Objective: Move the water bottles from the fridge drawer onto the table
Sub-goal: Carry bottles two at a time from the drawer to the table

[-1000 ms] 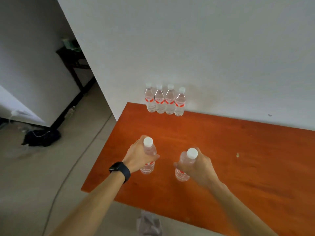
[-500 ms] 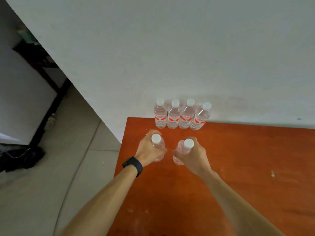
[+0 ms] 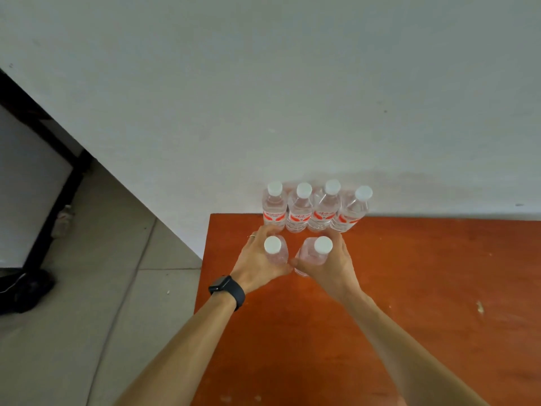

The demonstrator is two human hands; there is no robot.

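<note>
**Each hand holds one bottle near the far left corner of the table**

Your left hand (image 3: pixel 257 265) is curled around the left bottle (image 3: pixel 277 256). The fingers wrap its far side and the thumb lies on the near side, so only the white cap and a part of the clear shoulder show. Your right hand (image 3: pixel 332 268) grips the right bottle (image 3: pixel 311 257) in the same way, coming from the right side. The two thumbs almost meet between the bottles.

Both bottles are upright and just beside each other. The hands hide their bases, so it cannot be told if they touch the table (image 3: pixel 424 288).

You wear a black watch (image 3: pixel 227 290) on the left wrist and a thin ring (image 3: pixel 252 235) on one left finger.

Just behind your fingertips, a row of four bottles (image 3: pixel 300 212) with red labels stands on the orange-brown table, side by side against the white wall (image 3: pixel 263 98).

Left of the table is the tiled floor (image 3: pixel 87 303). A dark bundle (image 3: pixel 26 291) lies on it, well apart from the table.
</note>
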